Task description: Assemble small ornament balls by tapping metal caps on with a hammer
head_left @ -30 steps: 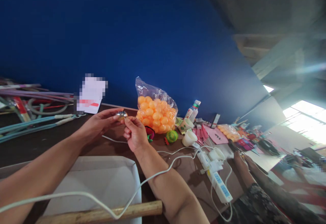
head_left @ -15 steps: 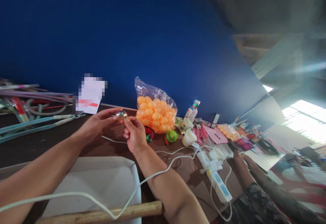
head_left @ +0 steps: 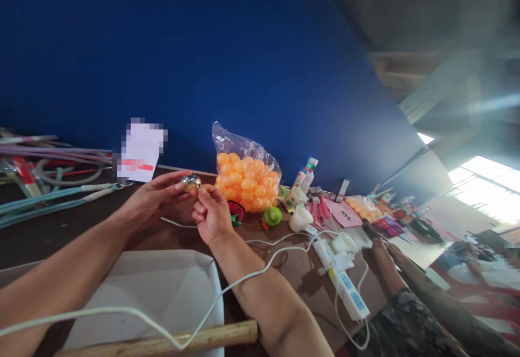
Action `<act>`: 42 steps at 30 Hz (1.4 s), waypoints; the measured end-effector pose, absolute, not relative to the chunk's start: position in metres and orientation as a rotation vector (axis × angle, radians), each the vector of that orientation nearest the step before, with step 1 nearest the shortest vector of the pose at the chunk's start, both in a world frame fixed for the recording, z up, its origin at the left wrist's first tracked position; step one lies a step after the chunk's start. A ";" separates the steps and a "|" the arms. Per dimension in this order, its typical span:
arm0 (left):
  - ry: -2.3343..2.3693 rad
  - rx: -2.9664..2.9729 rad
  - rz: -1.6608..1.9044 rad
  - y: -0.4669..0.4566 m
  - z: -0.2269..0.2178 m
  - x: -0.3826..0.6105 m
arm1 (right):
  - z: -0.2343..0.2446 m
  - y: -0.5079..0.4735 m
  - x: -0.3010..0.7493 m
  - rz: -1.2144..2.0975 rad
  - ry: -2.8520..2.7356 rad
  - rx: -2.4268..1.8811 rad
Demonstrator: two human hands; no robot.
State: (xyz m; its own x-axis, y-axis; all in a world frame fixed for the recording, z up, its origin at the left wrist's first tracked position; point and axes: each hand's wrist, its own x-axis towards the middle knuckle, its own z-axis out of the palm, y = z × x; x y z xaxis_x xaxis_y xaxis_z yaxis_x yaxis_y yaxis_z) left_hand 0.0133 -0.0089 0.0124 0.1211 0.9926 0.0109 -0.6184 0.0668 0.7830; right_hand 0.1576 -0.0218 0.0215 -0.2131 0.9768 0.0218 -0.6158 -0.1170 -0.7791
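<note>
A small shiny round object (head_left: 190, 181) sits between the fingertips of both my hands, above the dark brown table (head_left: 65, 227). My left hand (head_left: 156, 197) pinches it from the left with thumb and fingers. My right hand (head_left: 211, 215) is curled, its fingertips touching the object's right side. Right behind the hands stands a clear plastic bag of orange balls (head_left: 245, 175). A white cord (head_left: 227, 292) drapes over my right forearm.
A white tray (head_left: 162, 292) and a wooden handle (head_left: 170, 341) lie near me. To the right are a white power strip (head_left: 349, 289), white cups (head_left: 301, 219), a bottle (head_left: 306, 174), a green-yellow toy (head_left: 272, 216) and another person's arm (head_left: 410, 286). Coloured rods (head_left: 52, 194) lie at the left.
Both hands and the small object have shifted slightly left in view as my head moved; the grip looks the same.
</note>
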 end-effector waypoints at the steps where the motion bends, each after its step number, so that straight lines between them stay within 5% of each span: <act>1: 0.643 0.735 1.346 -0.009 0.013 0.013 | 0.021 -0.021 0.158 1.638 -0.807 -0.623; 42: 0.710 0.747 1.382 -0.009 0.012 0.016 | 0.022 -0.028 0.152 1.693 -0.686 -0.580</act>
